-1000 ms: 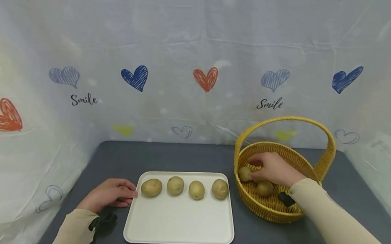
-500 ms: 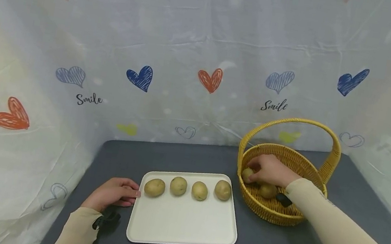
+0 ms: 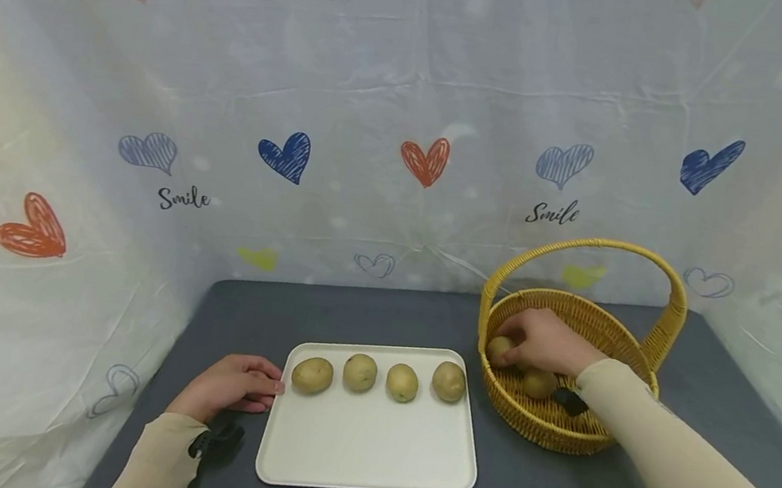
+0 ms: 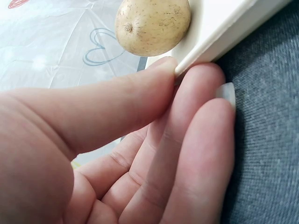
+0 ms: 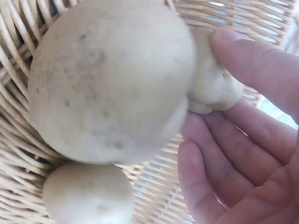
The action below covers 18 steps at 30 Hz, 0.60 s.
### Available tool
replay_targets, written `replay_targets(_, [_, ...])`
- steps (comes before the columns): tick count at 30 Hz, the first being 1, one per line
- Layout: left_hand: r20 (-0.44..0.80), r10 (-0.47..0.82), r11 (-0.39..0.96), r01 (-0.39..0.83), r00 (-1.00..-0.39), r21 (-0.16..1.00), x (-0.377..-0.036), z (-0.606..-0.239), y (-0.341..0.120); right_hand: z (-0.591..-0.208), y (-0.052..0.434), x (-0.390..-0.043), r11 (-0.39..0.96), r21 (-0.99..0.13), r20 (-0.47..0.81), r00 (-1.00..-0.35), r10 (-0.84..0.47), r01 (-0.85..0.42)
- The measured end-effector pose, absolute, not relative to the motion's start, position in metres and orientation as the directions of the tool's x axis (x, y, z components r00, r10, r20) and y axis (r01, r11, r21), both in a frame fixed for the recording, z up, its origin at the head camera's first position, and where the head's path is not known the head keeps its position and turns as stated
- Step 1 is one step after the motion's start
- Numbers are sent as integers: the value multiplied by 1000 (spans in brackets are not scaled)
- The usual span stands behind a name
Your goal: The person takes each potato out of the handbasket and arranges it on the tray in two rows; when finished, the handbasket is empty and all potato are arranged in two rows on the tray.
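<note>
My left hand (image 3: 229, 385) pinches the left edge of a white tray (image 3: 367, 455); in the left wrist view its thumb (image 4: 140, 93) lies on the rim and the fingers come against it from beneath. Several potatoes (image 3: 360, 373) form a row along the tray's far side. Inside a yellow wicker basket (image 3: 547, 438), my right hand (image 3: 549, 341) holds a potato (image 5: 215, 86) between thumb and fingers. A larger-looking potato (image 5: 112, 84) partly covers it in the right wrist view, and another potato (image 5: 88, 193) lies against the woven wall.
The basket's tall arched handle (image 3: 599, 243) rises over my right hand. Dark grey cloth (image 3: 350, 314) covers the table. Behind it hangs a pale sheet (image 3: 361, 88) printed with hearts, and it also runs along both sides.
The fingers of my right hand have come down around a potato in the basket. My left hand stays at the tray's edge. The head view has shifted slightly.
</note>
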<state>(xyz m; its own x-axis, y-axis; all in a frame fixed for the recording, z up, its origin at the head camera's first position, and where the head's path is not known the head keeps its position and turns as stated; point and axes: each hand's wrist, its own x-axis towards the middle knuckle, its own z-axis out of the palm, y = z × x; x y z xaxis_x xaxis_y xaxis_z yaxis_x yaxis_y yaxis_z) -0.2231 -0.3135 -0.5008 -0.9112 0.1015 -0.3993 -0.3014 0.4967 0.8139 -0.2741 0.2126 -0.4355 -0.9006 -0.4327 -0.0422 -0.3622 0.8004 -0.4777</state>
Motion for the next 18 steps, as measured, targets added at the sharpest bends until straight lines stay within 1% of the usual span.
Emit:
replay_targets(4, [-400,98,499,-303,-911,812,-223,-501,-312,-425,217,-264,793,-479,9,-905,-425,-377])
replay_targets(10, [-395,96,504,-297,-914,811,-222,-497,-311,-403,219,-236,794,-515,49,-936,-349,-323])
replay_targets(18, [-398,99,508,-298,-912,808,-224,-498,-312,-386,203,-197,769,-554,129,-946,-299,-318])
